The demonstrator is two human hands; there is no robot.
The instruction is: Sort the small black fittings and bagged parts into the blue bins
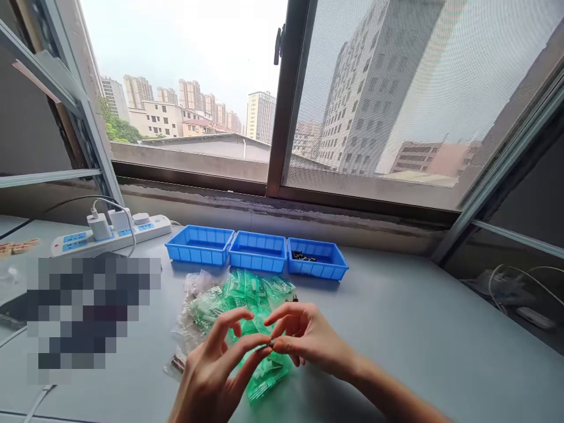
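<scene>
My left hand (220,364) and my right hand (312,341) meet fingertip to fingertip over the bags. Between thumbs and fingers they pinch a small dark part (271,344) with a greyish end, mostly covered by the fingertips. Its exact kind is too small to make out. Under and behind the hands lie green plastic bags (253,288) in a pile. Clear plastic bags (187,326) with contents lie on the left of this pile. Just past my right hand, small brownish pieces (293,299) show, partly hidden by the fingers.
Along the back stand three blue bins (258,261) in a row; the right one holds small dark pieces (303,257). At the left sits a white power strip (154,226) with chargers and cables. A window (277,188) rises behind the table (396,329).
</scene>
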